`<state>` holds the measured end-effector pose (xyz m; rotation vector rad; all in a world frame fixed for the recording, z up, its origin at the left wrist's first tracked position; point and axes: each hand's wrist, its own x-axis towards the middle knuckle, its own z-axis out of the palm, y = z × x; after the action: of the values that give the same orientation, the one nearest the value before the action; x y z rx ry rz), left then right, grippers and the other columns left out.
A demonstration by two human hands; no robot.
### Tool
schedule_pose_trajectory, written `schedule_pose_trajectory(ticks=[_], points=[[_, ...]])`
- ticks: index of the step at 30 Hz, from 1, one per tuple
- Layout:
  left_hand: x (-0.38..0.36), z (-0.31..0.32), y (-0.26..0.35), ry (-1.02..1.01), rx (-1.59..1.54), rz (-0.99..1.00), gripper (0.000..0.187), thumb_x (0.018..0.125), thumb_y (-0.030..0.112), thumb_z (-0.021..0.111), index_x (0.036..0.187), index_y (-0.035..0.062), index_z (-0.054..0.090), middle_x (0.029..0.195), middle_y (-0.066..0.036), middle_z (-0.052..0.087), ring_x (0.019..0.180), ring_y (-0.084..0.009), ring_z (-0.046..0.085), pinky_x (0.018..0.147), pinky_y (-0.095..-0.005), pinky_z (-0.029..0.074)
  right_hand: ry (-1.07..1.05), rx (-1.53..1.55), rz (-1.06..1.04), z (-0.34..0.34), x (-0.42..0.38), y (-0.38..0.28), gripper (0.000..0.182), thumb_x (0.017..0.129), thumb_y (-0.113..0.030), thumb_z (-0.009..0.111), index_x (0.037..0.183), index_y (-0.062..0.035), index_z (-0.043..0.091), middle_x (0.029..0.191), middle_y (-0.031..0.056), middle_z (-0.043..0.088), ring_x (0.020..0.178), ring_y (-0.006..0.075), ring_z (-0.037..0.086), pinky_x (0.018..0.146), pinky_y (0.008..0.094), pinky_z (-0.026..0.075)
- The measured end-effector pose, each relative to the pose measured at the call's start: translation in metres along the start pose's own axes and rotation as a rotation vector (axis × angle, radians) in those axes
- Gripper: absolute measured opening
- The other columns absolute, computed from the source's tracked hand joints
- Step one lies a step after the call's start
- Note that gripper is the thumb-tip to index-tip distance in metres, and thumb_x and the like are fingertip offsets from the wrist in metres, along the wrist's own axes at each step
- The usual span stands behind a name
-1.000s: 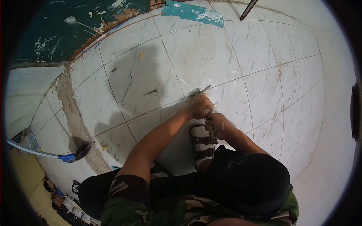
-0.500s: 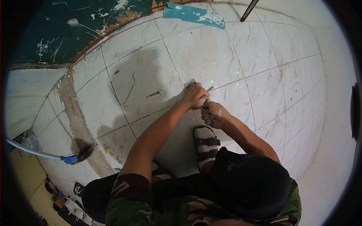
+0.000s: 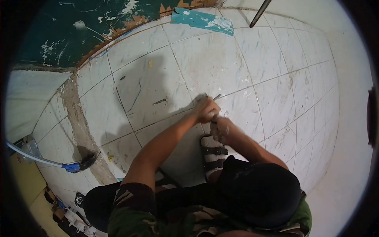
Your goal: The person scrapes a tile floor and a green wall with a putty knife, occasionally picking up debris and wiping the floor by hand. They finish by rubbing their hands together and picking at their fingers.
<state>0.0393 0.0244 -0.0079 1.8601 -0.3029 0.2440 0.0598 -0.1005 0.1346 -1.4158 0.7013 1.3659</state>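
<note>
Both hands are together over the tiled floor (image 3: 233, 59), in front of a sandalled foot (image 3: 214, 152). My left hand (image 3: 207, 110) is closed, its back upward and its fingers curled around something mostly hidden. Close against it, on the body side, my right hand (image 3: 224, 130) is a fist with pale smears on the fingers, blurred by motion. What the fists grip between them does not show clearly. A short thin grey rod (image 3: 217, 96) shows just beyond the left hand, seemingly on the floor. A dark patch beside the left knuckles could be shadow or an object.
A teal strip (image 3: 203, 20) with white smears lies at the far edge, near a dark pole (image 3: 259, 15). Bits of debris (image 3: 160, 101) and a thin bent wire (image 3: 136, 98) lie to the left. A blue-ended hose-like handle (image 3: 71, 167) reaches in lower left.
Both closed hands have moved slightly toward the body, staying together. The grey rod keeps its place on the floor. The view has shifted a little.
</note>
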Motion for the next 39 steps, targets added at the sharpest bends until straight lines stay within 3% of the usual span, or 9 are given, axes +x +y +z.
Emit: schedule_pose_trajectory(ticks=[5, 6, 15, 17, 22, 24, 32, 33, 39], points=[[0.005, -0.002, -0.024, -0.448, 0.135, -0.089, 0.02, 0.09, 0.026, 0.058, 0.079, 0.0094, 0.06, 0.079, -0.008, 0.063, 0.078, -0.0309, 0.059, 0.078, -0.0422, 0.045, 0.0, 0.022, 0.037, -0.007, 0.008, -0.004, 0.033, 0.103, -0.028, 0.047, 0.073, -0.0174, 0.042, 0.057, -0.005, 0.033, 0.044, 0.0113, 0.031, 0.04, 0.0283, 0.024], [-0.001, 0.007, -0.037, 0.059, 0.038, 0.142, 0.018, 0.091, 0.024, 0.057, 0.08, 0.0099, 0.058, 0.079, -0.007, 0.064, 0.077, -0.0309, 0.058, 0.079, -0.0419, 0.045, -0.061, 0.01, 0.019, -0.01, 0.022, -0.011, 0.033, 0.103, -0.025, 0.046, 0.071, -0.0177, 0.042, 0.056, -0.0047, 0.032, 0.044, 0.0116, 0.031, 0.04, 0.029, 0.023], [0.008, -0.004, -0.018, -0.269, 0.036, -0.034, 0.029, 0.083, 0.031, 0.056, 0.066, 0.0076, 0.054, 0.07, -0.011, 0.06, 0.069, -0.0349, 0.055, 0.071, -0.043, 0.041, -0.059, 0.071, 0.112, 0.006, 0.008, -0.017, 0.029, 0.102, -0.025, 0.047, 0.074, -0.0171, 0.041, 0.058, -0.0041, 0.03, 0.044, 0.0124, 0.029, 0.04, 0.0295, 0.023], [0.007, 0.012, -0.039, 0.374, -0.01, 0.164, 0.033, 0.081, 0.033, 0.055, 0.061, 0.0071, 0.054, 0.064, -0.013, 0.057, 0.063, -0.0353, 0.052, 0.068, -0.044, 0.039, -0.088, 0.016, -0.021, 0.003, 0.026, -0.017, 0.027, 0.101, -0.023, 0.046, 0.075, -0.0173, 0.041, 0.058, -0.0044, 0.03, 0.044, 0.0117, 0.028, 0.041, 0.0286, 0.023], [0.011, -0.007, -0.003, 0.273, -0.063, 0.007, 0.04, 0.082, 0.037, 0.052, 0.054, 0.0086, 0.048, 0.061, -0.016, 0.057, 0.065, -0.0414, 0.053, 0.072, -0.0451, 0.043, -0.109, 0.088, 0.017, 0.012, 0.005, -0.018, 0.028, 0.101, -0.023, 0.045, 0.074, -0.018, 0.04, 0.058, -0.0053, 0.031, 0.044, 0.0102, 0.026, 0.042, 0.0288, 0.023], [0.007, -0.018, 0.003, -0.163, 0.011, -0.09, 0.038, 0.081, 0.036, 0.052, 0.054, 0.0078, 0.053, 0.062, -0.016, 0.059, 0.067, -0.0415, 0.055, 0.073, -0.0467, 0.044, -0.06, 0.124, 0.086, 0.017, -0.004, -0.014, 0.027, 0.101, -0.023, 0.045, 0.075, -0.0183, 0.04, 0.058, -0.0056, 0.031, 0.044, 0.0099, 0.026, 0.042, 0.0295, 0.021], [0.002, -0.007, -0.01, 0.372, 0.01, 0.065, 0.032, 0.075, 0.032, 0.053, 0.057, 0.0057, 0.057, 0.066, -0.015, 0.064, 0.071, -0.0398, 0.056, 0.076, -0.0443, 0.046, -0.073, 0.015, -0.053, 0.019, 0.015, -0.013, 0.028, 0.101, -0.025, 0.046, 0.075, -0.016, 0.044, 0.056, -0.0026, 0.035, 0.044, 0.0131, 0.033, 0.042, 0.0299, 0.026], [0.003, -0.026, -0.006, -0.143, 0.004, -0.144, 0.027, 0.071, 0.029, 0.055, 0.057, 0.007, 0.057, 0.065, -0.013, 0.064, 0.07, -0.0386, 0.058, 0.074, -0.0461, 0.047, -0.077, 0.007, -0.059, 0.018, 0.013, -0.011, 0.028, 0.101, -0.025, 0.046, 0.075, -0.016, 0.044, 0.056, -0.0026, 0.035, 0.044, 0.0131, 0.033, 0.042, 0.0299, 0.026], [0.019, -0.046, -0.012, 0.072, 0.196, 0.04, 0.02, 0.067, 0.025, 0.054, 0.056, 0.0098, 0.062, 0.064, -0.015, 0.062, 0.064, -0.0384, 0.058, 0.069, -0.0461, 0.046, -0.074, -0.047, -0.132, 0.011, 0.053, -0.016, 0.026, 0.101, -0.026, 0.047, 0.078, -0.0137, 0.048, 0.057, -0.0012, 0.039, 0.045, 0.0139, 0.035, 0.043, 0.0328, 0.029]])
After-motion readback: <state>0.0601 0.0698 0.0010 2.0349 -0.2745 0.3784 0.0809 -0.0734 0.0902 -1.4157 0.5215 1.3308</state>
